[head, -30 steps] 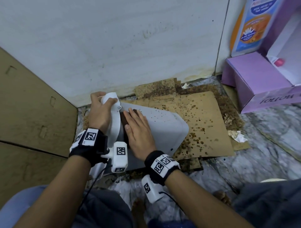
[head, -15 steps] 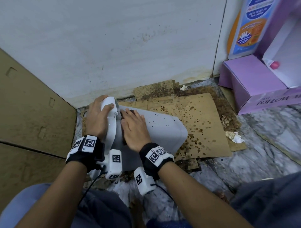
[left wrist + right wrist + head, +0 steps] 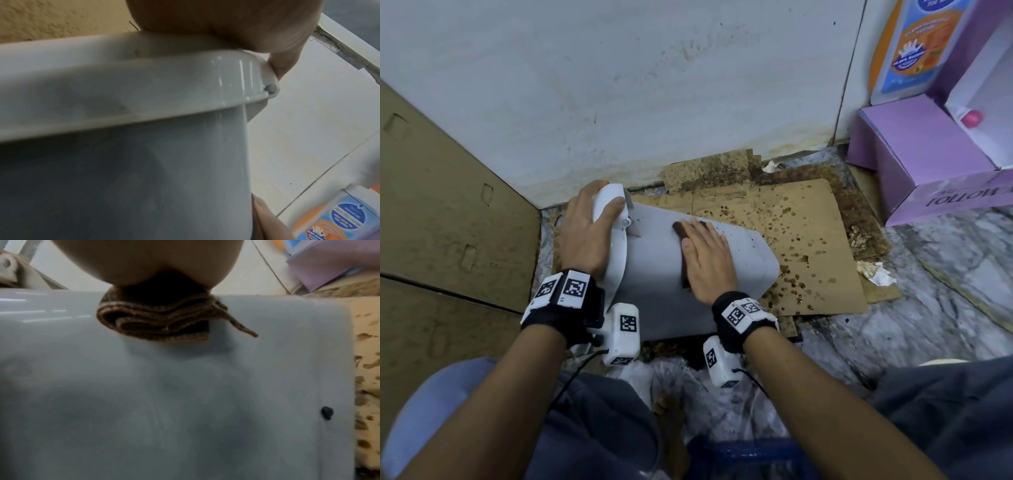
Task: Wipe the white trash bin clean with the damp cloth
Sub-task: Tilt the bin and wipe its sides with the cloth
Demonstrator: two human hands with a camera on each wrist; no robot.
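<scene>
- My left hand is curled over the lid end of the white trash bin, which lies on its side under both my hands
- My right hand lies flat, fingers straight, pressing the brown cloth onto the bin's upper side
- Stained cardboard sits past my right hand
</scene>
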